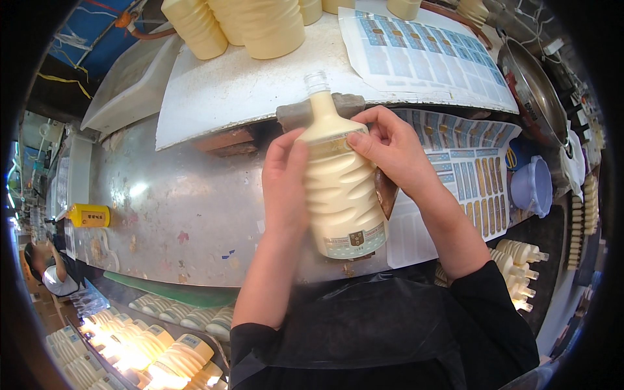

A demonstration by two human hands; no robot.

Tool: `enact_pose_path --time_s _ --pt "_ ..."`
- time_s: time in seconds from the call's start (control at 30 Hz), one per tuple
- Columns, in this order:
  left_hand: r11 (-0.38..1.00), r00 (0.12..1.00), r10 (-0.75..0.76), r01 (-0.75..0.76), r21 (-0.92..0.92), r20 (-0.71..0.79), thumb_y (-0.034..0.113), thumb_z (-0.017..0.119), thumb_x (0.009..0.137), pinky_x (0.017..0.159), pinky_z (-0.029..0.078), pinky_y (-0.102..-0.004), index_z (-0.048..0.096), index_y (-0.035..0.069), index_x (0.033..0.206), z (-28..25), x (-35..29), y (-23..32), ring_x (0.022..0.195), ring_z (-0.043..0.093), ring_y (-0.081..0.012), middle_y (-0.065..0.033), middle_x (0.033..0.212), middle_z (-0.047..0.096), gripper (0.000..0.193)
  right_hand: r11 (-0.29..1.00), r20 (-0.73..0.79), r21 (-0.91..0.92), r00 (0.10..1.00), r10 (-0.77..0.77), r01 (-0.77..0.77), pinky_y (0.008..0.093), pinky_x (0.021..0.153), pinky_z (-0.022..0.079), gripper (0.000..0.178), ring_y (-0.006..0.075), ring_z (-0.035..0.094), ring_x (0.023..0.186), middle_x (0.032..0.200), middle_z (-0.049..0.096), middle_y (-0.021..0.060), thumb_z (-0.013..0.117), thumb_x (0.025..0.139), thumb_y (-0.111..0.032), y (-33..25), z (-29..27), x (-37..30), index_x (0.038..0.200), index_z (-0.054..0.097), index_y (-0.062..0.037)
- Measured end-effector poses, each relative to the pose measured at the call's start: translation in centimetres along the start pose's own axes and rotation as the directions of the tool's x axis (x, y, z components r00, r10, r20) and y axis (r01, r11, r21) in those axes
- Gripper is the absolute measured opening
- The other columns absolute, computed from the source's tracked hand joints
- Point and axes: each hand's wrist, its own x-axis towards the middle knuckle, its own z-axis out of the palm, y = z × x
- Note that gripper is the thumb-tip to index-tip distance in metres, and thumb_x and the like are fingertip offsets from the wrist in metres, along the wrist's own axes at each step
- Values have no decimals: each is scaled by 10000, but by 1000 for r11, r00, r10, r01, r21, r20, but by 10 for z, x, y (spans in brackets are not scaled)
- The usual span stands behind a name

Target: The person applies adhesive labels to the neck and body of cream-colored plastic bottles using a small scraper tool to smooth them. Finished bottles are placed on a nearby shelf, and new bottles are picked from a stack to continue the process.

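- I have the cream bottle (344, 195) between both hands, its clear neck pointing away from me.
- My right hand (393, 146) grips the bottle's shoulder, thumb on the gold label (330, 145); its curled fingertips are partly hidden.
- My left hand (286, 172) is against the opposite side, too blurred for me to tell how firmly it holds.
- Just beyond the grip, a grey block (292, 117) sits partly behind the neck; I can't tell whether the bottle rests on it.
- Right of the grip, my forearm stands in front of some label sheets (484, 188); past them is a purple bucket (530, 187).
- Left of the grip, well apart, a yellow container (90, 215) is on the metal table (162, 214).
- Farther beyond the grip, tall cream containers (273, 29) on a white board (227, 97) are cut off above.
- Far left and nearer my body, glare washes out rows of bottles (184, 357).
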Motion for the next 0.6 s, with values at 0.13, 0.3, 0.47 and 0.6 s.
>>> enact_pose_path --time_s 0.13,0.3,0.47,0.6 --pt "1000 1000 8 -8 -5 9 188 559 1085 888 582 -303 621 31 1233 -1 0 -1 1020 679 -144 -89 1148 704 225 1000 0 14 1000 -6 6 200 700 443 326 24 546 778 855 627 -22 748 943 -222 4 1 1 1160 631 -9" --pt "1000 1000 -2 2 4 -7 204 518 1101 904 576 -307 611 11 1270 -1 -1 0 1028 680 -157 -99 1166 703 273 1000 -9 13 1000 -20 20 200 702 446 325 26 552 779 859 631 -15 743 946 -215 7 2 1 1170 628 -9" --pt "993 996 -65 59 -101 -53 258 388 1135 1006 528 -361 571 -8 1342 0 -4 0 1135 639 -201 -116 1255 661 384 1000 19 -2 1000 14 -14 195 702 440 335 28 545 783 875 633 -16 726 961 -216 0 -2 1 1205 622 -11" --pt "985 996 -93 91 -144 -12 317 358 1131 1056 484 -385 541 2 1374 1 -10 7 1207 583 -213 -108 1311 614 438 983 75 178 997 24 -37 192 716 441 329 30 546 814 939 648 -9 687 987 -229 3 -4 0 1227 613 -17"
